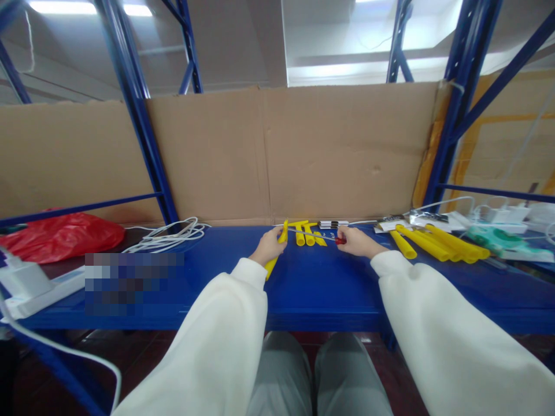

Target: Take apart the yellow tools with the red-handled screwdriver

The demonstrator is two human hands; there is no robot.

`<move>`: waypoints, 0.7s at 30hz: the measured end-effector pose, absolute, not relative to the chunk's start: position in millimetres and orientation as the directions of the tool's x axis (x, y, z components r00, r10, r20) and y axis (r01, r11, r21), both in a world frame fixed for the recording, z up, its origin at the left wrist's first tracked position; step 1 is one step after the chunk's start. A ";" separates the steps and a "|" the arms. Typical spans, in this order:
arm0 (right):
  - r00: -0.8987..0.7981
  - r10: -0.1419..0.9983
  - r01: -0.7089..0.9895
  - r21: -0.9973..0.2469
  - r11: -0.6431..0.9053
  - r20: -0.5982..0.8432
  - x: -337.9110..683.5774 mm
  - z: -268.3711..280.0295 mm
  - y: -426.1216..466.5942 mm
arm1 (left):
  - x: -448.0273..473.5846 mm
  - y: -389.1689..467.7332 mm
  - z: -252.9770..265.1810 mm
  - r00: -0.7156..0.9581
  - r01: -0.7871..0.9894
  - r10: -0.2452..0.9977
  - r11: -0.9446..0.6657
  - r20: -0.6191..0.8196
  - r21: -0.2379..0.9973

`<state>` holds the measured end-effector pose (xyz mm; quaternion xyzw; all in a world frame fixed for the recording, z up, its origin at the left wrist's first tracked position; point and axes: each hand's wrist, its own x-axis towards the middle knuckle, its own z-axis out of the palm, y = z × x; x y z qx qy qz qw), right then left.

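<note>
Closed around a yellow plastic part [271, 268], my left hand [269, 246] holds it tilted above the blue table [321, 283]. My right hand [356, 240] grips the red handle of a screwdriver [318, 235]. Its thin metal shaft points left and reaches the upper end of the yellow part; whether the tip touches a screw there is too small to tell. Just behind the shaft lie several more yellow plastic pieces [309, 238]. Small metal bits lie beside them, and black-and-silver pieces [333, 224] sit at the back.
Several yellow tubes [437, 245] lie at the right, near a green-and-white packet [498, 240]. At the left are a coiled white cable [177, 234], a red plastic bag [69, 234] and a white power strip [47, 292]. A cardboard panel [269, 156] stands behind the table, between blue posts [134, 110].
</note>
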<state>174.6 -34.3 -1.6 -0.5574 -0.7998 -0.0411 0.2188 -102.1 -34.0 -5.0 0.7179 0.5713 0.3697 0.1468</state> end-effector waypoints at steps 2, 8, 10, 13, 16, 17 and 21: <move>-0.262 0.886 0.912 -0.202 0.357 0.384 172.8 -2.5 -34.5 | -102.1 -34.1 -4.9 0.078 0.710 0.930 -0.305 0.360 0.635; -0.300 0.885 0.920 -0.136 0.366 0.356 171.5 -1.2 -34.0 | -101.8 -34.9 -4.4 0.080 0.702 0.931 -0.306 0.356 0.643; -0.298 0.876 0.925 -0.112 0.363 0.381 171.8 0.0 -34.6 | -101.7 -35.4 -4.3 0.081 0.699 0.933 -0.304 0.351 0.647; -0.249 0.896 0.939 -0.135 0.317 0.368 171.2 0.7 -36.4 | -102.0 -36.0 -3.9 0.080 0.696 0.935 -0.300 0.345 0.652; -0.228 0.911 0.938 -0.174 0.301 0.345 169.4 0.6 -38.5 | -102.1 -36.7 -2.6 0.075 0.709 0.937 -0.290 0.340 0.643; -0.233 0.911 0.932 -0.191 0.310 0.341 168.8 0.6 -39.0 | -102.0 -37.0 -2.1 0.071 0.717 0.939 -0.283 0.337 0.638; -0.291 0.896 0.906 -0.203 0.371 0.337 168.8 1.0 -39.4 | -101.5 -38.1 -0.7 0.056 0.737 0.940 -0.266 0.336 0.622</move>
